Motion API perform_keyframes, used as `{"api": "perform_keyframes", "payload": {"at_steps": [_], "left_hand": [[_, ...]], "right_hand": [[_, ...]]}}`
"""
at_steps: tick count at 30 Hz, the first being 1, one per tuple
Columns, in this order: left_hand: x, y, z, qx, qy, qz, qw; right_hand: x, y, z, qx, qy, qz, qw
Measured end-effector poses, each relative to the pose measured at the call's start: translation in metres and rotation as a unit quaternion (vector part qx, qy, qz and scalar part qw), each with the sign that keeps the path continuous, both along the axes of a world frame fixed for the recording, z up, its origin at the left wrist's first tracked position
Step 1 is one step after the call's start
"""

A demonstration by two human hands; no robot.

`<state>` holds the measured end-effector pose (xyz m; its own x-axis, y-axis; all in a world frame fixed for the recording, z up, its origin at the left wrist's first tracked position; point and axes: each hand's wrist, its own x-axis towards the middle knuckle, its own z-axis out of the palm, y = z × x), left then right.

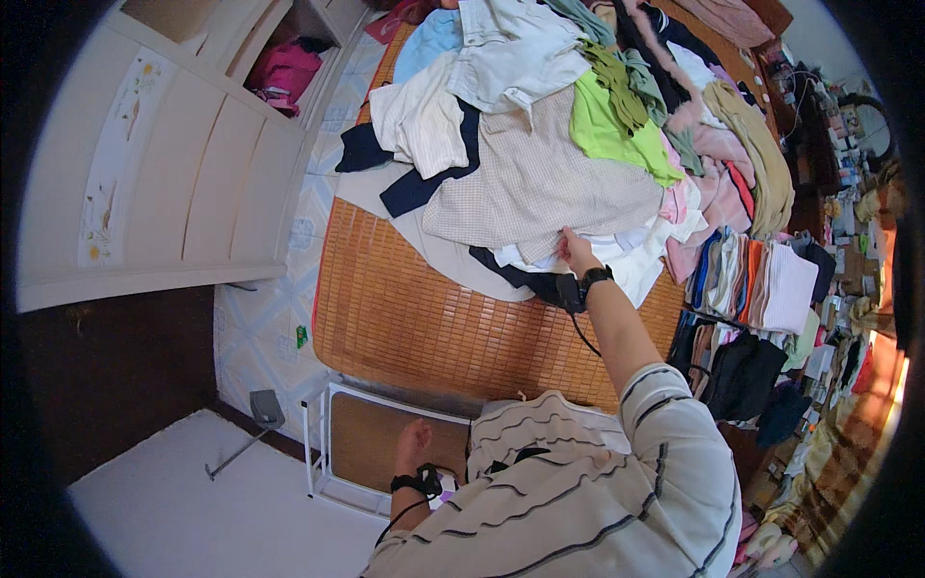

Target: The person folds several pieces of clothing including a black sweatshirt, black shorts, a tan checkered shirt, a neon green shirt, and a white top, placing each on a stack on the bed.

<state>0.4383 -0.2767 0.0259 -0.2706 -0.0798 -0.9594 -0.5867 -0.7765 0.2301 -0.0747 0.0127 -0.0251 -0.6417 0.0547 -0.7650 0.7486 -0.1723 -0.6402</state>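
My right hand (576, 251) pinches the lower edge of a beige checked garment (545, 184), which is spread over the heap on the bed. Beneath that edge lie white clothes (614, 256) and a black garment (506, 269). Above it in the picture are a white denim garment (517, 58), a white ribbed top (423, 119) and a bright green top (614, 137). My left hand (414, 441) hangs low on the left, near a white metal frame (318, 448); its fingers are too unclear to read. Both wrists carry black straps with cables.
A woven bamboo mat (405, 303) covers the bed. Folded clothes (780, 282) stand in stacks on the right, with dark clothes (744, 372) beside them. At left are a pale cabinet (202, 173) with pink items (285, 72) inside, and a grey dustpan (266, 410) on the floor.
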Motion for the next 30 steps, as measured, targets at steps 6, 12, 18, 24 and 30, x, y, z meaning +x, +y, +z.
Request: {"api": "perform_keyframes", "payload": {"at_steps": [6, 12, 18, 24, 30], "left_hand": [[-0.023, 0.000, 0.017, -0.069, 0.006, 0.023, 0.997], [-0.018, 0.003, 0.014, -0.050, 0.041, -0.024, 0.998], [-0.041, 0.004, 0.035, -0.134, -0.012, -0.080, 0.988], [-0.110, 0.007, 0.036, -0.191, 0.093, -0.170, 0.962], [-0.242, 0.078, 0.075, -0.283, 0.381, -0.254, 0.843]], "right_hand": [[0.000, 0.005, 0.000, 0.099, -0.004, -0.033, 0.995], [-0.008, 0.035, -0.001, -0.069, 0.028, -0.076, 0.994], [0.006, 0.034, 0.046, -0.131, 0.042, -0.013, 0.990], [0.080, 0.024, 0.096, -0.056, 0.109, 0.248, 0.961], [0.115, 0.014, 0.205, -0.227, 0.121, 0.236, 0.937]]}}
